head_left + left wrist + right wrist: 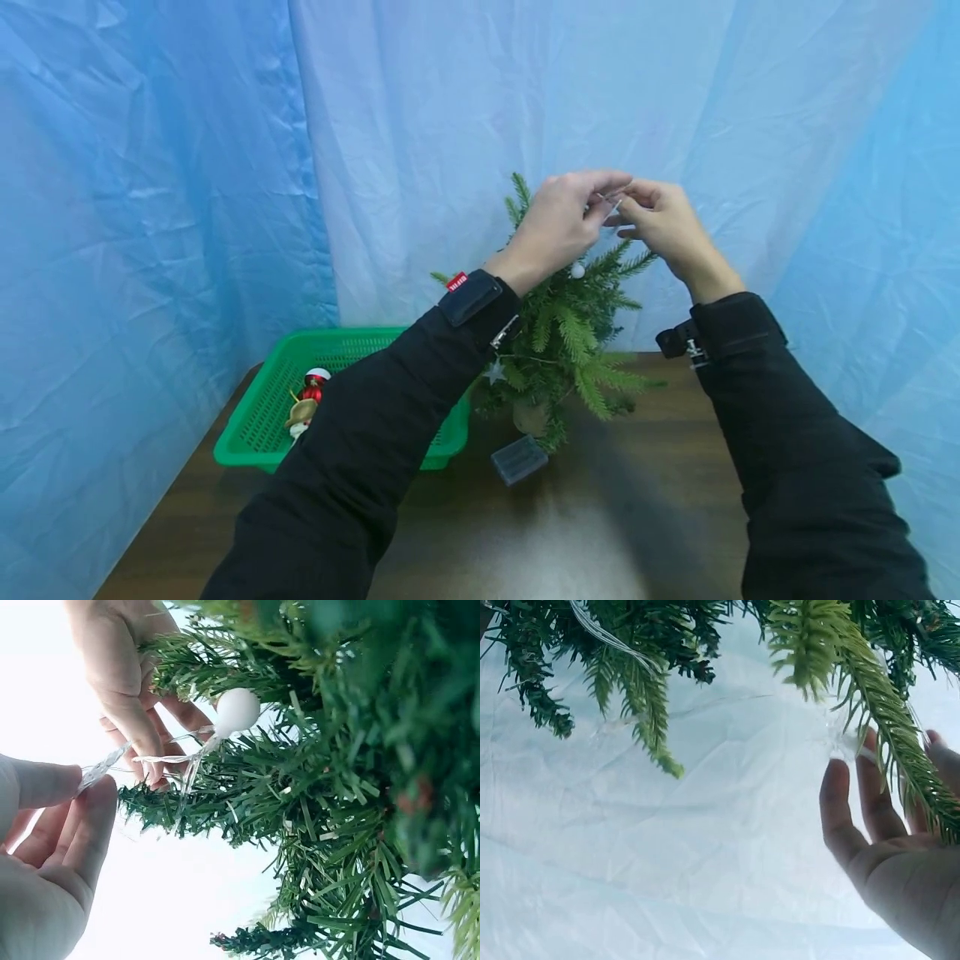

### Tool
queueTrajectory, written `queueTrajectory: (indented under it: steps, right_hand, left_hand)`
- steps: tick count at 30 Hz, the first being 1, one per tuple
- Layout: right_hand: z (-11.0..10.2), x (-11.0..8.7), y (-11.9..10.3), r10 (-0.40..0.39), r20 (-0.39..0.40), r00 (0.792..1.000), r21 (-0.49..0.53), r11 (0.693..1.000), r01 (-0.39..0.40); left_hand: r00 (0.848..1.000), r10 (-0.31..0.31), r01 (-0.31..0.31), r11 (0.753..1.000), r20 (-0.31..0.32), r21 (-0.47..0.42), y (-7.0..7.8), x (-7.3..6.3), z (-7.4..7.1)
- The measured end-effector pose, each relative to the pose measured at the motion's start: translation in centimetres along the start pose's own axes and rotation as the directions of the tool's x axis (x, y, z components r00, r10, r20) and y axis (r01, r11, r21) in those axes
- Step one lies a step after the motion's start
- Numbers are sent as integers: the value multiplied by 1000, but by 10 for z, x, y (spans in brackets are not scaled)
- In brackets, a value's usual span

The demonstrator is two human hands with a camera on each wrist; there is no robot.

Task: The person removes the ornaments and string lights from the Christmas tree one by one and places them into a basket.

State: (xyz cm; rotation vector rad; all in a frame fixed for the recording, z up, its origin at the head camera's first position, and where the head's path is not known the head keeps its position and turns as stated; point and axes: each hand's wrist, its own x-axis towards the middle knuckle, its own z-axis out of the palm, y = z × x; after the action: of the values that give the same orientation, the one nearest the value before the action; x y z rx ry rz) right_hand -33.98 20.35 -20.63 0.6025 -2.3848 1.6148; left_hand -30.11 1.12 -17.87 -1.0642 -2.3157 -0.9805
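A small artificial Christmas tree (577, 325) stands under both hands. My left hand (558, 217) is near its top and pinches the clear, twisted wire of a string light (105, 768) between thumb and fingertip. Facing it, my right hand (667, 225) holds the same strand with thumb and fingers, behind a branch tip in the left wrist view. A white ball (238, 711) on the wire rests against the green needles. In the right wrist view, the right fingers (836, 795) curl up beside a light-green branch (889, 727), with a clear piece at the fingertips.
A green plastic basket (247, 417) stands on the wooden table (585, 533) at the left, partly behind the left sleeve. It holds red and white ornaments (313, 387). A dark box (519, 460) lies before the tree's base, below a pale star (495, 372). Blue-white curtains (450, 125) hang behind.
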Motion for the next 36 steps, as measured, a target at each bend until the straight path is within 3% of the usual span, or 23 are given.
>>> queueTrajectory:
  steps: [8, 14, 19, 24, 34, 36]
  right_hand:
    - [-4, 4, 1, 18, 60, 998, -19, 1000, -17]
    - [-4, 5, 0, 31, 37, 999, -123, 992, -26]
    - [-6, 5, 0, 28, 17, 999, -198, 980, -24]
    - [-6, 4, -1, 42, 24, 999, -189, 981, -36]
    - [-10, 0, 4, 53, 45, 998, -117, 992, -47]
    - [-11, -1, 4, 40, 36, 999, -106, 994, -35]
  left_hand:
    - [994, 35, -24, 995, -105, 100, -12, -3, -4]
    - [996, -16, 21, 998, -82, 52, -26, -11, -9]
    - [995, -103, 103, 994, -18, 22, -36, -18, -12]
    - [978, -190, 190, 982, 87, 10, -39, -20, -13]
    - [953, -215, 197, 975, 216, 99, -39, -21, -18]
    - [955, -205, 187, 977, 215, 100, -38, -21, -19]
